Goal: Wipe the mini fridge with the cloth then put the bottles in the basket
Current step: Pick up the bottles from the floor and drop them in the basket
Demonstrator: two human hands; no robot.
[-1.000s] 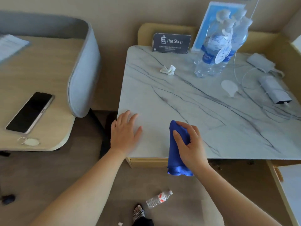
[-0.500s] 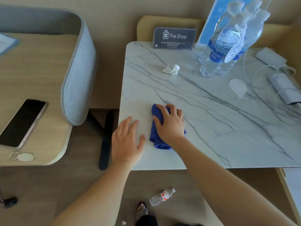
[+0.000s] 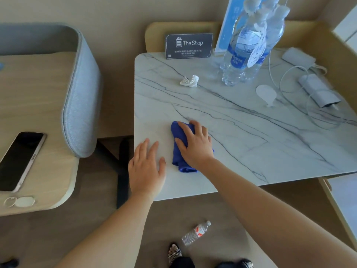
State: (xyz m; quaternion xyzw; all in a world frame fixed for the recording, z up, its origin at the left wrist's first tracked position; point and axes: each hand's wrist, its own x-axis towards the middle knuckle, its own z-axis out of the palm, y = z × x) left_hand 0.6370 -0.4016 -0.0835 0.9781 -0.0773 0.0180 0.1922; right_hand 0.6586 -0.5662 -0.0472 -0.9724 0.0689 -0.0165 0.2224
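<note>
A folded blue cloth (image 3: 179,151) lies on the white marble top (image 3: 241,136) of the mini fridge, near its front left corner. My right hand (image 3: 195,146) presses flat on the cloth with fingers spread over it. Just left of it, my left hand (image 3: 146,167) rests palm down on the marble edge, holding nothing. Several clear water bottles (image 3: 249,47) with blue labels stand upright at the back of the top. A small bottle (image 3: 196,233) with a red label lies on the floor below. No basket is in view.
A crumpled white tissue (image 3: 190,81), a "The Shop" sign (image 3: 188,45), white chargers with cables (image 3: 316,91) and a white disc (image 3: 265,92) sit on the marble. To the left are a grey chair back (image 3: 81,93) and a wooden table with a phone (image 3: 21,159).
My right hand carried the cloth from the front edge up onto the marble and now presses it flat there. My left hand stayed on the front left corner.
</note>
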